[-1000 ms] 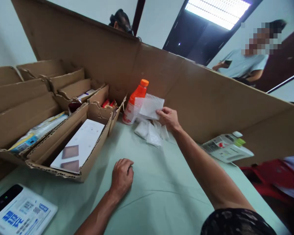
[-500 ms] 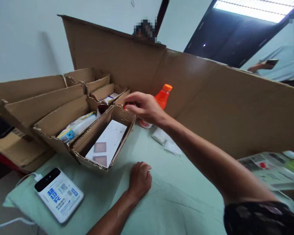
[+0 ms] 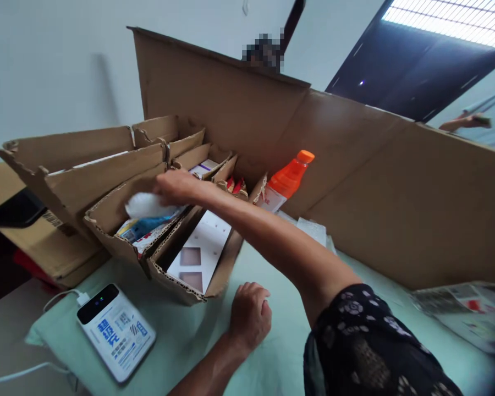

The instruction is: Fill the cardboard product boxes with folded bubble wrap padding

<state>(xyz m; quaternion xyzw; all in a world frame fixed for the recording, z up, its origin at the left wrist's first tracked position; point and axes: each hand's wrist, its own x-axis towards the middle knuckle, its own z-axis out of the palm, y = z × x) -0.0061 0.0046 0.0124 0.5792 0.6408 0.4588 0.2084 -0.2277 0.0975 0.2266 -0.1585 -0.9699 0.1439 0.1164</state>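
Observation:
My right hand (image 3: 176,188) reaches over the cardboard compartments with its fingers closed on a whitish, translucent plastic packet (image 3: 145,205), blurred by motion. This packet is above a compartment (image 3: 103,213) holding blue, yellow and white packaged goods (image 3: 144,228). Part of what my fingers grip is hidden. My left hand (image 3: 251,313) rests closed in a loose fist on the green-covered table, with nothing visible in it. Between the hands, a white box (image 3: 206,242) with two brownish squares lies in the front compartment.
An orange-capped bottle (image 3: 291,175) stands tilted in view beside red packages (image 3: 236,186). Clear packets (image 3: 312,230) lie behind my right arm. A white device (image 3: 116,333) with a cable is at front left. A cardboard wall (image 3: 355,198) borders the back; people are beyond it.
My right hand has moved left from the red items by the bottle to the packaged-goods compartment and now grips the translucent packet. My left hand stays in a fist. The view has shifted.

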